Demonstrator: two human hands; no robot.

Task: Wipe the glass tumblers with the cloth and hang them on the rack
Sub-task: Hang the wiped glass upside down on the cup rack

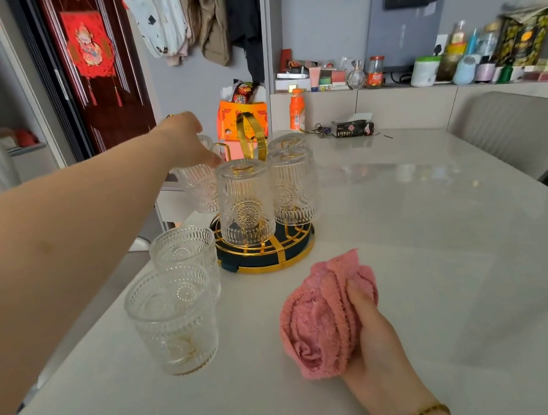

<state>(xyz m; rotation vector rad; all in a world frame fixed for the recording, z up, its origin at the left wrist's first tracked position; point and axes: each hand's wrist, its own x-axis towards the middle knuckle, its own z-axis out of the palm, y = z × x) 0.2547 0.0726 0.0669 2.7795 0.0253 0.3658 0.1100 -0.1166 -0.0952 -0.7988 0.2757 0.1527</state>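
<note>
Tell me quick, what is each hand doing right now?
Left hand: fingers curled over an upside-down tumbler at the rack.
Right hand: holding the pink cloth.

An orange bottle (pixel 297 110), keys (pixel 320 130) and a tissue pack (pixel 354 128) sit on the white table (pixel 437 230).
</note>
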